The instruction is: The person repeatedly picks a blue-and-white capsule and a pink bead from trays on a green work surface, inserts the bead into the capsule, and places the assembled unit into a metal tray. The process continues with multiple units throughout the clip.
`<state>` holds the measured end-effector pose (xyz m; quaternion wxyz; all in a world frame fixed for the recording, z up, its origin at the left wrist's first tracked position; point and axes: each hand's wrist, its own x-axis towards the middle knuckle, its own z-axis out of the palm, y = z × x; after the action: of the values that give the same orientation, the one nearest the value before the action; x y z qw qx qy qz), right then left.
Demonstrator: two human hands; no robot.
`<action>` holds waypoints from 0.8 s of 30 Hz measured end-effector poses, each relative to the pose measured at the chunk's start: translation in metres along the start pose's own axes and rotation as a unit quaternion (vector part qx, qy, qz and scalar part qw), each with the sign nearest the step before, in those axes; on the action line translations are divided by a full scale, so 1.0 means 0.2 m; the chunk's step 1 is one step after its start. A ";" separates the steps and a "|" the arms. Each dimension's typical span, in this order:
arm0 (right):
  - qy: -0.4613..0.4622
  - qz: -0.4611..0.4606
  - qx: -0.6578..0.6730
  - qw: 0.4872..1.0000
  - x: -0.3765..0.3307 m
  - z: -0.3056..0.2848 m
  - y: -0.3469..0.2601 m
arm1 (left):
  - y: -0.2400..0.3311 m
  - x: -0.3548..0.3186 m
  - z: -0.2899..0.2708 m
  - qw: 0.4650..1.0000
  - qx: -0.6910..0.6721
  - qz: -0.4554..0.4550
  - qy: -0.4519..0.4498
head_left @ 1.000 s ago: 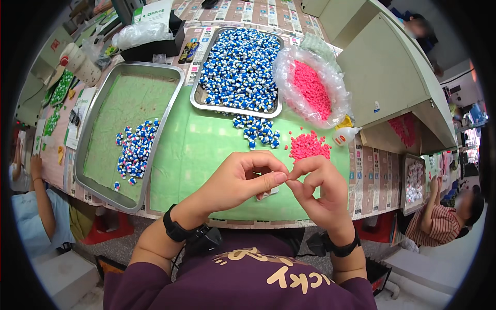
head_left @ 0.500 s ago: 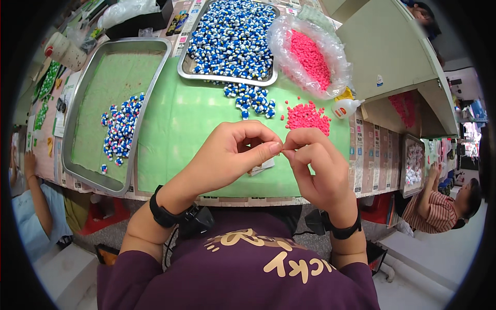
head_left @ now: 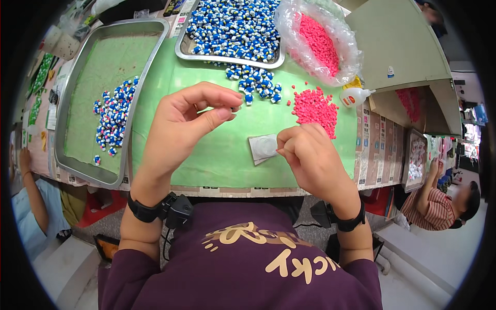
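White card [head_left: 256, 155], right hand [head_left: 313, 159] beside — pinched

Bright, even indoor light; strongly curved edges.
The green sheet [head_left: 217, 168] is clearly lit, the left hand [head_left: 173, 124] over it fairly sharp. Beyond the sheet, the plastic bag [head_left: 352, 59] glints; far to the sheet's right, the background [head_left: 471, 138] washes out and blurs.

open way over smooth green cloth [head_left: 222, 166] between bare left hand [head_left: 178, 124] and bare right hand [head_left: 314, 159], thin white square card [head_left: 256, 154] lying there, silver metal tray [head_left: 106, 67] bounding left side, loose pink pellet heap [head_left: 314, 109] ahead
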<state>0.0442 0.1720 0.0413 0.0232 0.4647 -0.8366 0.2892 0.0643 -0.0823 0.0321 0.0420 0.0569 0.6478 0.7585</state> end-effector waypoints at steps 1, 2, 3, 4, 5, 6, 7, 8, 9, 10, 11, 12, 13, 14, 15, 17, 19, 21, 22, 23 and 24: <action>0.001 -0.005 -0.006 1.000 0.00 0.00 0.00 | 0.00 0.00 0.00 1.000 -0.013 -0.007 0.005; -0.002 -0.007 -0.005 1.000 0.01 0.01 0.00 | 0.01 -0.01 -0.01 1.000 -0.025 -0.013 0.011; -0.006 -0.009 -0.005 1.000 0.02 0.01 0.00 | 0.02 -0.01 -0.01 0.999 -0.034 -0.020 0.022; -0.009 -0.011 -0.004 1.000 0.03 0.01 -0.01 | 0.03 -0.02 -0.01 0.998 -0.043 -0.026 0.033; -0.015 -0.011 -0.009 1.000 0.03 0.01 -0.01 | 0.03 -0.02 -0.01 0.997 -0.053 -0.032 0.044; -0.020 -0.011 -0.013 1.000 0.03 0.01 -0.01 | 0.03 -0.02 -0.01 0.997 -0.045 -0.034 0.043; -0.026 -0.011 -0.018 0.999 0.04 0.01 0.00 | 0.02 -0.02 -0.02 0.998 -0.038 -0.037 0.042; -0.027 -0.011 -0.019 0.999 0.04 0.01 -0.01 | 0.02 -0.02 -0.02 0.998 -0.031 -0.039 0.041; -0.029 -0.011 -0.020 0.999 0.05 0.01 -0.01 | 0.01 -0.02 -0.02 0.998 -0.036 -0.034 0.047; -0.030 -0.011 -0.021 0.999 0.06 0.01 -0.01 | 0.01 -0.01 -0.02 0.997 -0.040 -0.030 0.054; -0.027 -0.014 -0.026 0.999 0.06 0.01 -0.01 | 0.00 -0.01 -0.02 0.997 -0.045 -0.025 0.059; -0.025 -0.017 -0.030 0.999 0.07 0.01 -0.01 | 0.00 -0.01 -0.02 0.997 -0.042 -0.026 0.056; -0.022 -0.020 -0.035 0.999 0.08 0.02 -0.01 | -0.01 -0.01 -0.02 0.997 -0.039 -0.028 0.053; -0.027 -0.020 -0.039 0.999 0.08 0.02 -0.01 | -0.01 -0.01 -0.03 0.998 -0.035 -0.029 0.050; -0.032 -0.020 -0.043 0.998 0.09 0.01 -0.02 | 0.00 -0.02 -0.03 0.998 -0.040 -0.033 0.047; -0.040 -0.019 -0.048 0.998 0.09 0.01 -0.02 | 0.02 -0.02 -0.02 0.997 -0.048 -0.041 0.039; -0.046 -0.019 -0.050 0.998 0.10 0.01 -0.02 | 0.02 -0.03 -0.03 0.997 -0.040 -0.051 0.039; -0.051 -0.021 -0.057 0.997 0.10 0.02 -0.02 | 0.01 -0.03 -0.03 0.997 -0.040 -0.049 0.041; -0.053 -0.022 -0.061 0.997 0.09 0.02 -0.02 | 0.01 -0.03 -0.03 0.997 -0.044 -0.043 0.044; -0.052 -0.021 -0.062 0.996 0.09 0.02 -0.02 | 0.01 -0.03 -0.02 0.997 -0.049 -0.036 0.047; -0.052 -0.021 -0.063 0.996 0.09 0.02 -0.02 | 0.01 -0.02 -0.02 0.997 -0.052 -0.031 0.046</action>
<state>0.0378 0.1538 0.0459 0.0152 0.4939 -0.8435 0.2105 0.0685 -0.0871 0.0329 0.0387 -0.0010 0.6101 0.7914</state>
